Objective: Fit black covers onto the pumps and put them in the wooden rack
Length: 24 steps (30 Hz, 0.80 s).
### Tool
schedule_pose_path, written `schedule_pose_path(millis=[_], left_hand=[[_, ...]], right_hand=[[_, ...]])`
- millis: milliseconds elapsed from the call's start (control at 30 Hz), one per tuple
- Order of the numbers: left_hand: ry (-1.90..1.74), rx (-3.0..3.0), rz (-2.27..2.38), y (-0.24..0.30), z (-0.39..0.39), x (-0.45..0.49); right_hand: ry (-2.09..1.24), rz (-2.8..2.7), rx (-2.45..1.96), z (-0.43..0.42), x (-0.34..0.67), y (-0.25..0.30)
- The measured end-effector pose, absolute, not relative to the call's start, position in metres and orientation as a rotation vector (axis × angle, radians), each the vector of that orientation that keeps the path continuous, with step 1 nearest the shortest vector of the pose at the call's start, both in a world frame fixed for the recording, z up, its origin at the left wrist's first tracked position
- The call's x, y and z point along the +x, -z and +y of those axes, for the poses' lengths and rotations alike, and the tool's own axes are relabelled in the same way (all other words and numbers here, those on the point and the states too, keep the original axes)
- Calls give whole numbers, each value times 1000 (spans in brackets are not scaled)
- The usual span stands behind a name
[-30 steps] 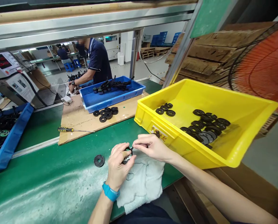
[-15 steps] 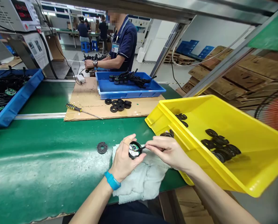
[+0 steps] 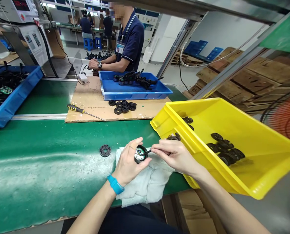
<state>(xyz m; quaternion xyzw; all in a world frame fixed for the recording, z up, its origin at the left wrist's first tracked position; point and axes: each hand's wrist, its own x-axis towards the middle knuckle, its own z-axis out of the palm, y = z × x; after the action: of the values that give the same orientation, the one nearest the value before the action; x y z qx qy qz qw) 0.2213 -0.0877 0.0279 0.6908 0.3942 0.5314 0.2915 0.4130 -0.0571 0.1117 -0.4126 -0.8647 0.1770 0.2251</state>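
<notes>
Head view shows both hands close together over a pale cloth (image 3: 151, 186) on the green counter (image 3: 49, 182). The left hand (image 3: 128, 165), with a blue wristband (image 3: 115, 184) below it, curls round a black circular housing (image 3: 140, 159) — its fingers and thumb pinch the rim, and the open face shows green and white inside. Just beside it, the right hand (image 3: 175, 155) has thumb and fingers pressed together on a thin black piece (image 3: 147, 152), whose far end reaches into the housing's opening; what that end touches is too small to tell.

Left of the cloth, a slotted black disc (image 3: 105, 150) lies flat on the counter. By the right forearm stands a yellow bin (image 3: 232, 117) holding dark round parts (image 3: 217, 136). Farther back, a cardboard sheet (image 3: 86, 94) carries a yellow-and-black screwdriver (image 3: 76, 108), a cluster of black rings (image 3: 125, 108) and a blue tray (image 3: 135, 96) with cabled parts (image 3: 145, 79) — behind it stands a co-worker (image 3: 135, 35) in a dark shirt.
</notes>
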Motion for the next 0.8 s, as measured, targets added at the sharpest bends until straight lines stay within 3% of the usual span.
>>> schedule_pose_path(millis=[800], left_hand=[[-1411, 1922, 1072, -30, -86, 219]], right_hand=[[-347, -2376, -1013, -55, 417, -108]])
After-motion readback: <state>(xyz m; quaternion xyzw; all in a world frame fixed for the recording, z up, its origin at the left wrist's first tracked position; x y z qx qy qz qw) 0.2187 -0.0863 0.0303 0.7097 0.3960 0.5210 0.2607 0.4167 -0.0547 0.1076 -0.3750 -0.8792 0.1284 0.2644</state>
